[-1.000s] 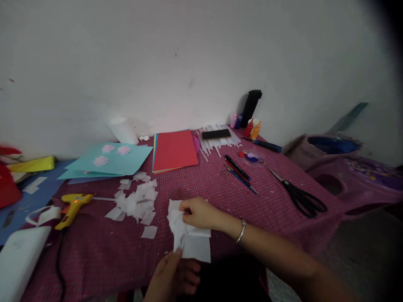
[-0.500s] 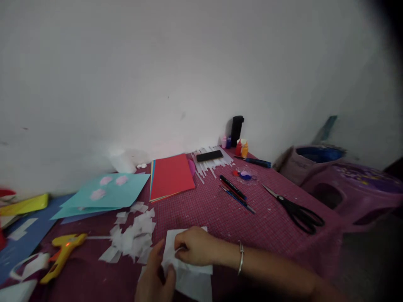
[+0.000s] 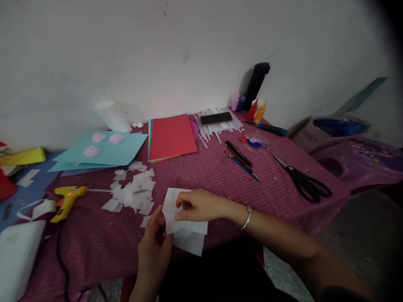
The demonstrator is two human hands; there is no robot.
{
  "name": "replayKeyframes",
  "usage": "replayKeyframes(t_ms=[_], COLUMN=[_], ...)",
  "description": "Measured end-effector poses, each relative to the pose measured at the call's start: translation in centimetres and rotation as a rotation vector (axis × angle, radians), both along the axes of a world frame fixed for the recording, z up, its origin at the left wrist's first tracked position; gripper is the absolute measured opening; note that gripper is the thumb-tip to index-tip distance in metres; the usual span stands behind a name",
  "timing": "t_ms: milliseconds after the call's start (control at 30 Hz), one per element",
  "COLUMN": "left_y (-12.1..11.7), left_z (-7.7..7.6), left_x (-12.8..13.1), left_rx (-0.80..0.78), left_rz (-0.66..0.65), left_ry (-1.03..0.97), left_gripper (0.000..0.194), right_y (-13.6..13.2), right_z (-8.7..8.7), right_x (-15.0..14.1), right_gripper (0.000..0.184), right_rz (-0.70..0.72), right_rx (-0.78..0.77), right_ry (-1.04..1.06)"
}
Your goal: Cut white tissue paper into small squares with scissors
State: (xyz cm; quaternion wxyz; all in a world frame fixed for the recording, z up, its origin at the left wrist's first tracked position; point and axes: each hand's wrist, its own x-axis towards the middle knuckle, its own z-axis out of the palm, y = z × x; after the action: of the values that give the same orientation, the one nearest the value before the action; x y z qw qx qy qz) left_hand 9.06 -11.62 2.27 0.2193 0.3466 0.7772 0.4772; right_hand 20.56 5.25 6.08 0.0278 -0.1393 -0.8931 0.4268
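Your left hand has shifted to the left edge of the white sheets, grip unclear, your right hand has thumb and forefinger parted over them, and they lie seemingly uncut on the tablecloth beside already heaped small pieces.

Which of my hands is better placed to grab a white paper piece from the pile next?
Probably your left hand: it is at the left edge of the white sheet, nearer the paper pile. Your right hand is over the sheet, farther from the pile.
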Motion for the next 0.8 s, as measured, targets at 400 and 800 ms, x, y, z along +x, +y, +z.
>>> replayKeyframes(t_ms=[400,800], left_y=[-1.4,-0.5], left_z=[0.0,-0.3], left_x=[-1.3,-1.3], left_rx=[0.049,0.05], left_rz=[-0.119,0.152], left_ry=[0.195,-0.294], left_gripper=[0.034,0.07], right_y=[0.8,0.5], right_z=[-1.2,-3.5], right_x=[-3.2,-3.1], right_gripper=[0.026,0.009], right_rz=[0.01,-0.141], right_rx=[-0.094,-0.406], right_ry=[0.059,0.126])
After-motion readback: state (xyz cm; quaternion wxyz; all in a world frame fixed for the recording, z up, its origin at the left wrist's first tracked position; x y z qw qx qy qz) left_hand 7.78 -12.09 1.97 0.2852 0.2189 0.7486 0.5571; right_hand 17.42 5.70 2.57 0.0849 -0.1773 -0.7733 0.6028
